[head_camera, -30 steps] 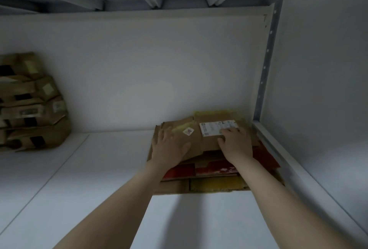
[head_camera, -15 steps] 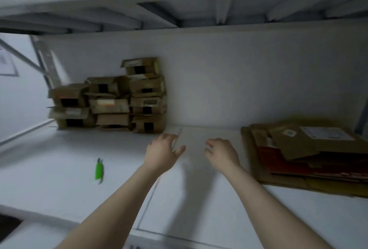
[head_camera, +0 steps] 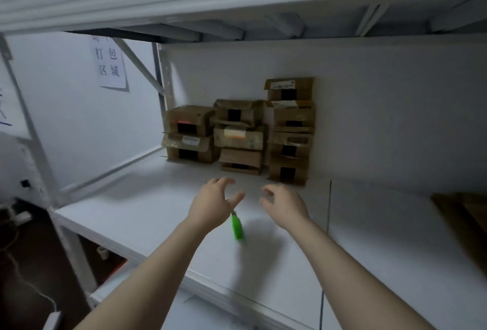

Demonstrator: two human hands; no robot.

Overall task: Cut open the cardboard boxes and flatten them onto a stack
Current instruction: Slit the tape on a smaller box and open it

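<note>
Cardboard boxes [head_camera: 242, 132] stand piled in three uneven columns at the back of the white shelf [head_camera: 131, 211], against the rear wall and well apart from the flattened stack [head_camera: 463, 213] at the right edge; they look small, light and somewhat dented, stiff at the corners and weak at the loose flaps; judging by that, the topmost box of a column is best taken by its two side walls; left hand [head_camera: 213, 203] and right hand [head_camera: 283, 203] hover short of the pile, fingers loosely curled, holding nothing; a green cutter [head_camera: 237, 226] lies on the shelf just below the left hand, ungripped.
</note>
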